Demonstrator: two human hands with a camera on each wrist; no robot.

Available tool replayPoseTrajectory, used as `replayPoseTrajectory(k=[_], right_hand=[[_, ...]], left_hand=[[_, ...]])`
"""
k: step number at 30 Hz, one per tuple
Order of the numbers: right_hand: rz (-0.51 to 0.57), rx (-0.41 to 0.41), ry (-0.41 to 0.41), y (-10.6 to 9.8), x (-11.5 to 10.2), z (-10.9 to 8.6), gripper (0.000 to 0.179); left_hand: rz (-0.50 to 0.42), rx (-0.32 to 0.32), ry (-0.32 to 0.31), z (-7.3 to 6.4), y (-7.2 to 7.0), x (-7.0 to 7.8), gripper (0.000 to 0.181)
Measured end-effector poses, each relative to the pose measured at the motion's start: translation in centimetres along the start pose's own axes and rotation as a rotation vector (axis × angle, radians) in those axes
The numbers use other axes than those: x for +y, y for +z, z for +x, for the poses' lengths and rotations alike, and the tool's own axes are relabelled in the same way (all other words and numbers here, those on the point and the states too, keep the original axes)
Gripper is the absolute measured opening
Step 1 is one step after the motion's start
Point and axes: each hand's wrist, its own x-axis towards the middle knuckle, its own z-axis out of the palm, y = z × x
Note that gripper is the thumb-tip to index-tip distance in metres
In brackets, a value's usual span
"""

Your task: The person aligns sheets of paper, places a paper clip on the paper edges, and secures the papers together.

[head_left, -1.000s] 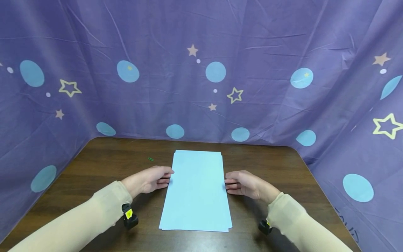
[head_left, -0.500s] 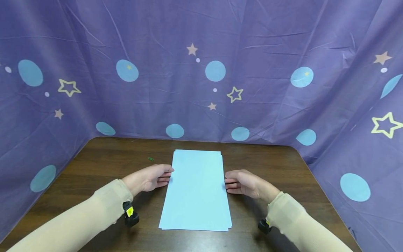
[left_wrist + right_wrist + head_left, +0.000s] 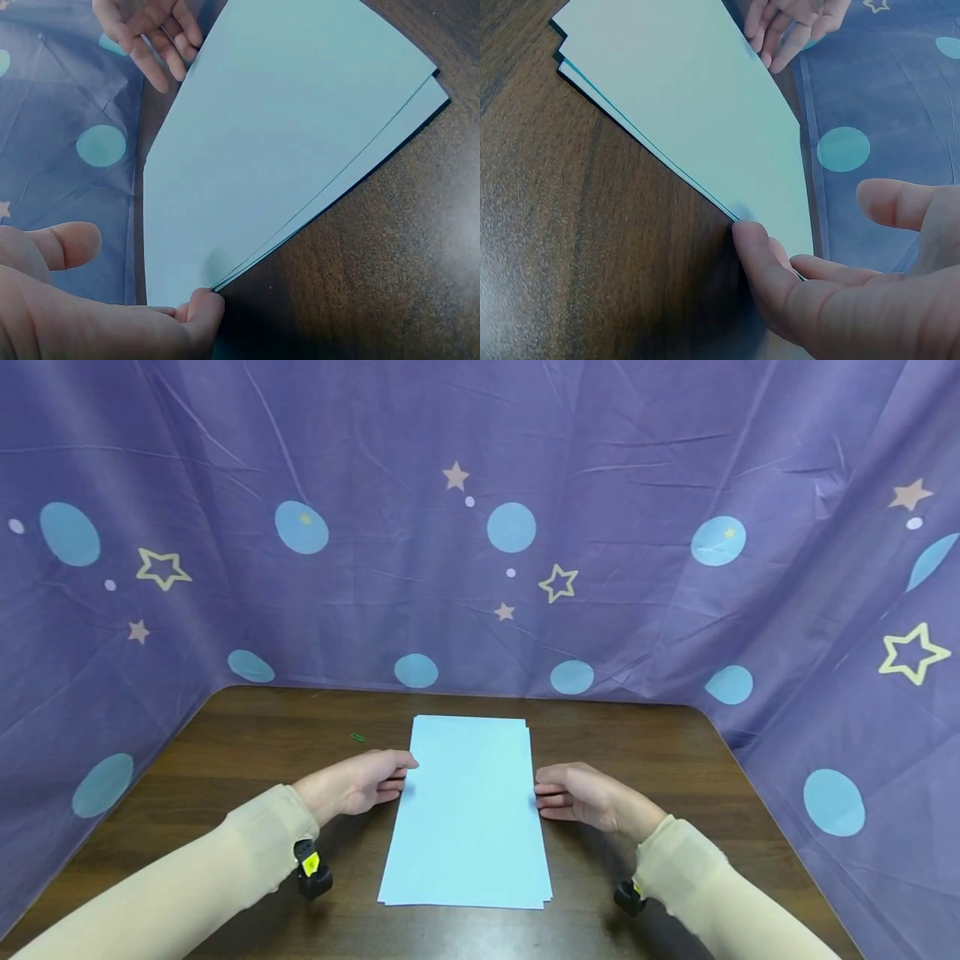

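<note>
A stack of pale blue paper sheets (image 3: 468, 814) lies in the middle of the table in the head view, its sheets slightly out of line at the corners. At its left long edge is my left hand (image 3: 360, 783), fingertips against the edge and the foremost tip slightly overlapping the top sheet. My right hand (image 3: 588, 797) touches the opposite long edge with loosely bent fingers. In the left wrist view the thumb (image 3: 71, 245) stands away from the sheets (image 3: 277, 142). The right wrist view likewise shows a raised thumb (image 3: 892, 204), with fingertips at the stack's edge.
A small green paper clip (image 3: 357, 737) lies beyond my left hand on the dark wooden table (image 3: 262, 727). Behind and beside the table hangs a purple curtain (image 3: 375, 527) with stars and blue dots. Both wrists carry black camera mounts.
The left fingertips have shifted slightly rightward, farther over the paper's edge. My right hand stays at its edge, and the head view has shifted a little.
</note>
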Motion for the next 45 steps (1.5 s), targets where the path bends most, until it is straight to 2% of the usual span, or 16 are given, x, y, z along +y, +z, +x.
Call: replayPoseTrajectory(k=[9,13,21,31,38,45], right_hand=[[-0.011,0.005,-0.008,0.1,0.0,-0.1,0.044],[-0.012,-0.002,-0.008,0.2,0.0,-0.1,0.046],[-0.011,0.001,-0.008,0.0,0.0,0.0,0.047],[-0.013,-0.007,-0.015,0.1,0.2,0.0,0.049],[-0.004,-0.007,-0.011,0.2,0.3,0.0,0.051],[-0.005,-0.013,-0.012,0.0,0.2,-0.1,0.051]], left_hand=[[0.051,0.002,0.01,0.0,0.5,0.1,0.053],[0.02,-0.003,0.004,0.5,0.1,0.0,0.056],[-0.032,0.036,-0.024,1.0,-0.2,-0.1,0.048],[-0.009,-0.012,0.023,0.5,-0.2,-0.4,0.068],[0.008,-0.009,0.067,0.3,-0.2,-0.7,0.067],[0.075,-0.01,0.081,0.5,-0.2,-1.0,0.065]])
